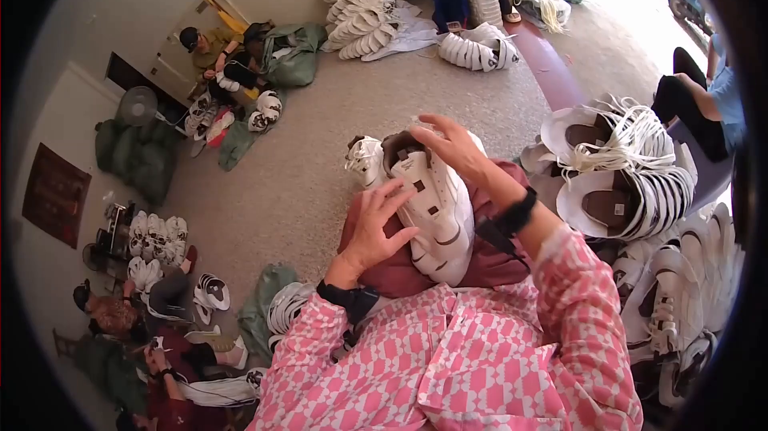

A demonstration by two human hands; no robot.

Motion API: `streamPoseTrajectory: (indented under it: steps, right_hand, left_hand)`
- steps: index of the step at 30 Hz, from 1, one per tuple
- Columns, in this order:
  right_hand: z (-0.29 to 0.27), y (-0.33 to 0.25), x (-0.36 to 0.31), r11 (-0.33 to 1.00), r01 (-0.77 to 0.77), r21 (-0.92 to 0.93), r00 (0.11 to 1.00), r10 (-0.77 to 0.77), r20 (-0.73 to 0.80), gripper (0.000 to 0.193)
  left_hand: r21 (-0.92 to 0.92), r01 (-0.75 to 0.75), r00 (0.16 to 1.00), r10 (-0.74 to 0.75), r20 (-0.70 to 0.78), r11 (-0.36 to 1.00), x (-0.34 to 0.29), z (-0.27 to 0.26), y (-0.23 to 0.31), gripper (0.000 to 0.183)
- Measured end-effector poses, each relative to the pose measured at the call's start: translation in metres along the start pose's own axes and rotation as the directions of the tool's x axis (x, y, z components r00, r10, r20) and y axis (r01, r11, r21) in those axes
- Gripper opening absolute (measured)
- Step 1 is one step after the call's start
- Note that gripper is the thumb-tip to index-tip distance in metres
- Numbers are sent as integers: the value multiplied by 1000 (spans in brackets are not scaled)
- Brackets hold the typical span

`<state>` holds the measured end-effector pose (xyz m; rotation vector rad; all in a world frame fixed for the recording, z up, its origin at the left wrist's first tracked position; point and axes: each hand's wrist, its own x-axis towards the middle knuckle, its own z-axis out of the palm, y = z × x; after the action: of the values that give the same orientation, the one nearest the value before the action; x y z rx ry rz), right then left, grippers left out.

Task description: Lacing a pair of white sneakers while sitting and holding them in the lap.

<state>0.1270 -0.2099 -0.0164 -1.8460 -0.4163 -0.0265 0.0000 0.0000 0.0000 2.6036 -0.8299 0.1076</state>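
A white sneaker (444,227) rests on my lap, its toe toward me and its dark-lined collar facing away. My left hand (372,229) lies open along the left side of the sneaker, fingers spread, the fingertips at its upper. Over the collar and right side reaches my right hand (454,147), fingers stretched out and apart, with nothing seen in its grasp. Another white shoe (366,160) shows just left of the collar, partly hidden.
Close on my right stand stacked white shoes with loose laces (620,143), and more white shoes (680,295) below them. Several people sit around the room among shoe piles (364,11) and green sacks (292,55). A bare concrete floor (296,167) lies ahead.
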Motion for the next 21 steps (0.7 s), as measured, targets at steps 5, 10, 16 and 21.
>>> streamPoseTrajectory:
  steps: [5,10,16,21]
  right_hand:
    - [46,29,12,999,28,45,1000,-28,11,41]
    - [48,20,-9,998,49,40,999,-49,-2,35]
    - [40,17,-72,987,160,25,963,-151,-222,35]
    - [52,2,-40,953,37,-300,984,-87,-154,41]
  left_hand:
    - [-284,94,883,-212,-419,954,4,23,-29,74]
    - [-820,132,894,-424,-144,557,37,32,-44,64]
    - [-742,61,952,-263,-159,667,50,46,-24,47]
    - [-772,184,916,-391,-89,608,66,51,-64,32]
